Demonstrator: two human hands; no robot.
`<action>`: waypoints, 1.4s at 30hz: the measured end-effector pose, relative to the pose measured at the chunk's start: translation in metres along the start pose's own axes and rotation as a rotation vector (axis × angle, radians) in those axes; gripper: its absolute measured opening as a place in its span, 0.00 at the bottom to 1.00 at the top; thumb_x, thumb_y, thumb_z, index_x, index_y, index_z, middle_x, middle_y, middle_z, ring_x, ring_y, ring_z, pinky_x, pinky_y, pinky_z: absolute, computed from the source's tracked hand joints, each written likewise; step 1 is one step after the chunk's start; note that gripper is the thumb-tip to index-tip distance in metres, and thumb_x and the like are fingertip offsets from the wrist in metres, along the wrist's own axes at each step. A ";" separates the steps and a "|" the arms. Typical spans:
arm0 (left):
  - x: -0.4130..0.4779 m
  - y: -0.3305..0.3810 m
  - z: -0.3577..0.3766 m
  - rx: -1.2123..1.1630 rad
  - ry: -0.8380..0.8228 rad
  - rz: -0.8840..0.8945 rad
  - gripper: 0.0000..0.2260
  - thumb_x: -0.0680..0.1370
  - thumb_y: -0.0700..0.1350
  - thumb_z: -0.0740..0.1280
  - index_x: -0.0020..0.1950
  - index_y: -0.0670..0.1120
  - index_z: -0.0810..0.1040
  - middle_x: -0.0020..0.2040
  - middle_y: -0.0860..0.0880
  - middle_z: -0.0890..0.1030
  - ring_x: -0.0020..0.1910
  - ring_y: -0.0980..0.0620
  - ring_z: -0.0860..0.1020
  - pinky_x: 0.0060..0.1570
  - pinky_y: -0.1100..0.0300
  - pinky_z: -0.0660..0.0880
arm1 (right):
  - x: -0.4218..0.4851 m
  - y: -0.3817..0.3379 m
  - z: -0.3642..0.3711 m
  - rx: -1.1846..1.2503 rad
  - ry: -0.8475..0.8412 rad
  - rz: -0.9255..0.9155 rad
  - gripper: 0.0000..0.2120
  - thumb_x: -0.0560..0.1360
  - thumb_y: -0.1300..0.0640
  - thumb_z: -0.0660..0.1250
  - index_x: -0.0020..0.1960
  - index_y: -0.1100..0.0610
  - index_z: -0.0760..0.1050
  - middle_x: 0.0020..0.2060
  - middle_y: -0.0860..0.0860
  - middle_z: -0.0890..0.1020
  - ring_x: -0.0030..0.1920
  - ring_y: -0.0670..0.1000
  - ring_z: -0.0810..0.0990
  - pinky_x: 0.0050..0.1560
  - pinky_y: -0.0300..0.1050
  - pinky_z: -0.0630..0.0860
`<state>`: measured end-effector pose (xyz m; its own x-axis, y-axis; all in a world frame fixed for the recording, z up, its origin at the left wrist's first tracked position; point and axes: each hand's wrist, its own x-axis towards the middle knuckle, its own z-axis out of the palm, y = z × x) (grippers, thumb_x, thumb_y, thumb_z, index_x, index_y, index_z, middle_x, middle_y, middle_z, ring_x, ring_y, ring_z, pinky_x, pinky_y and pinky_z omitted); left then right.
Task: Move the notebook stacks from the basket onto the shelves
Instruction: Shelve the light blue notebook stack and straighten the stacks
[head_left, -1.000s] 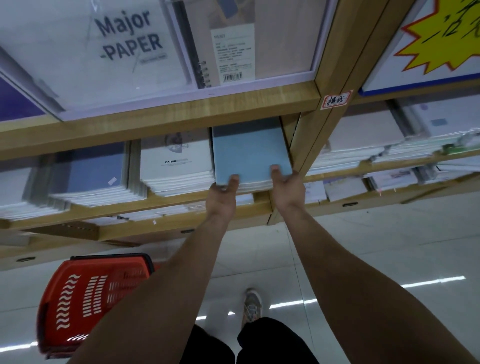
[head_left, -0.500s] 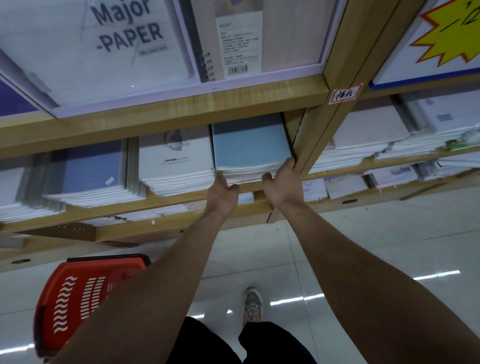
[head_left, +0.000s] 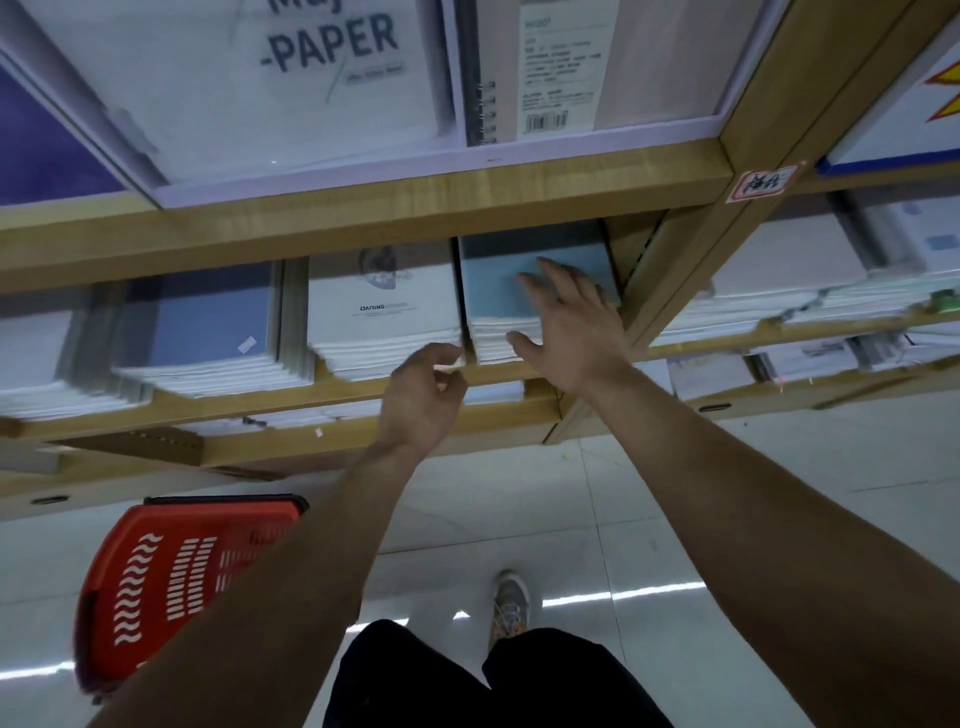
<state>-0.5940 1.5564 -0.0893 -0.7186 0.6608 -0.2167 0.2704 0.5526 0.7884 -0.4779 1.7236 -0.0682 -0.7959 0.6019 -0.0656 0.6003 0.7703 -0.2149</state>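
While the blue notebook stack is lying on the wooden shelf, right hand is spreading released over it, left hand is curling empty, red basket is sitting on the floor.

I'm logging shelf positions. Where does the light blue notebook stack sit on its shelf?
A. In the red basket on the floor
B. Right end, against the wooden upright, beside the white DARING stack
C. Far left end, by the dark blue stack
B: the light blue notebook stack sits between the white DARING stack and the wooden upright.
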 end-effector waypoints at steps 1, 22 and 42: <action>0.002 0.001 -0.009 0.085 0.061 0.061 0.10 0.78 0.40 0.68 0.58 0.50 0.79 0.58 0.51 0.82 0.50 0.53 0.80 0.53 0.56 0.78 | 0.011 -0.002 0.008 -0.036 -0.060 -0.026 0.39 0.79 0.35 0.60 0.83 0.48 0.50 0.82 0.52 0.50 0.80 0.58 0.50 0.78 0.57 0.50; 0.050 -0.036 -0.059 0.937 0.041 0.188 0.36 0.79 0.59 0.64 0.82 0.53 0.52 0.82 0.45 0.53 0.81 0.42 0.49 0.79 0.46 0.48 | 0.032 0.004 0.046 -0.211 0.053 -0.027 0.44 0.76 0.35 0.65 0.82 0.43 0.44 0.82 0.52 0.51 0.80 0.58 0.49 0.72 0.58 0.53; 0.006 -0.032 -0.113 0.864 -0.084 0.177 0.31 0.79 0.54 0.65 0.81 0.52 0.61 0.81 0.49 0.61 0.78 0.44 0.61 0.73 0.46 0.64 | 0.002 -0.068 -0.014 0.026 -0.162 0.028 0.32 0.81 0.42 0.60 0.80 0.52 0.59 0.79 0.55 0.60 0.76 0.62 0.60 0.72 0.58 0.62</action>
<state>-0.6795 1.4852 -0.0506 -0.5801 0.7892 -0.2014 0.7870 0.6069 0.1112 -0.5195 1.6751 -0.0401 -0.7822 0.5800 -0.2276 0.6222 0.7466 -0.2355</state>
